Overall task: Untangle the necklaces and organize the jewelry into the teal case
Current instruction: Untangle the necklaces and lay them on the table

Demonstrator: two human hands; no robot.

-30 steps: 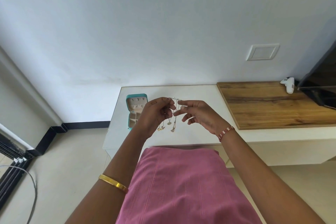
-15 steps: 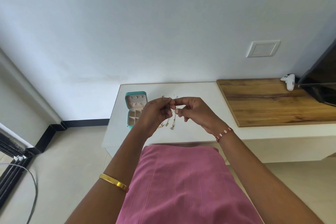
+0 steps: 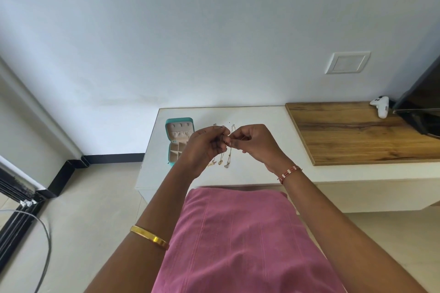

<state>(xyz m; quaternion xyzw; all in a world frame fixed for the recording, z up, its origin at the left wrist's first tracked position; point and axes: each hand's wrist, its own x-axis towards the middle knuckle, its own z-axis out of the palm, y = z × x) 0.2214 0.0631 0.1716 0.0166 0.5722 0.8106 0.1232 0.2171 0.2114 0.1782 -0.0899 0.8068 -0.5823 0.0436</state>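
Thin gold necklaces (image 3: 225, 158) hang in a small bunch with pendants at the bottom, held up above the white table (image 3: 252, 173). My left hand (image 3: 206, 144) and my right hand (image 3: 256, 143) meet at the top of the chains, fingertips touching, both pinching them. The teal case (image 3: 178, 140) lies open on the table just left of my left hand, its beige compartments showing. My fingers hide the tangled part of the chains.
A wooden board (image 3: 362, 131) covers the table's right part, with a white game controller (image 3: 381, 107) at its back and a dark screen (image 3: 421, 104) at the far right. A cable (image 3: 45, 240) lies on the floor at left.
My hands have come together: a second ago they held the chains slightly apart, now the fingertips meet. The hanging pendants have stayed below my hands.
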